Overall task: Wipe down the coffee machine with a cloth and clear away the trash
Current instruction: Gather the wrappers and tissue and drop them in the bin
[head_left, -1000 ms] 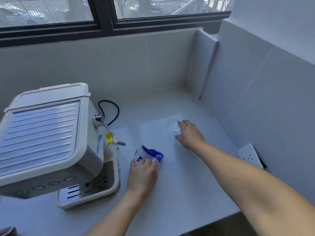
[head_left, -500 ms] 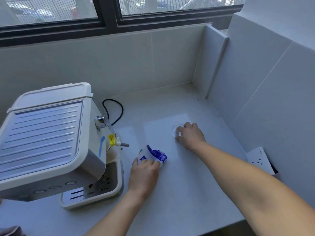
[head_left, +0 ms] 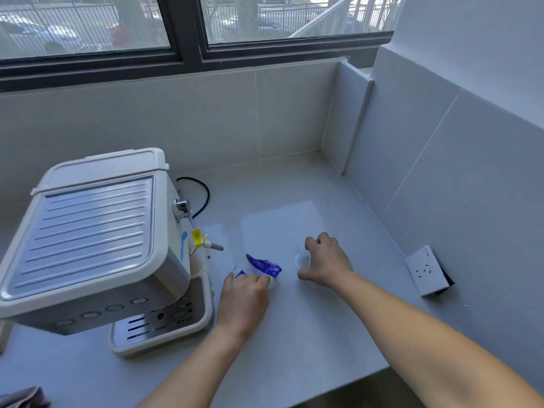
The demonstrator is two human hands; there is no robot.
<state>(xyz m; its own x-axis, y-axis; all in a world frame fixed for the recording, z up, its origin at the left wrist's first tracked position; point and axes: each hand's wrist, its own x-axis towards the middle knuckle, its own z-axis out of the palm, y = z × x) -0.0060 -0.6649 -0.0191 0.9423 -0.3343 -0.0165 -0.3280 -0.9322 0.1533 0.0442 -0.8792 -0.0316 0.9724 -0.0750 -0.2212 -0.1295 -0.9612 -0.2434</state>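
A cream coffee machine with a ribbed top stands at the left of the grey counter. Just right of its drip tray, my left hand pinches a crumpled blue and white wrapper that rests on the counter. My right hand is curled around a small clear plastic piece of trash, which is mostly hidden by the fingers. A grey cloth shows at the bottom left corner, away from both hands.
A black power cord loops behind the machine, and a steam wand with a yellow tag sticks out on its right side. A white wall socket hangs loose at the right wall. Tiled walls close the back and right.
My right hand has drawn the clear plastic piece back toward me and closed around it. My left hand has tightened its fingers on the blue wrapper. The view has tilted up slightly.
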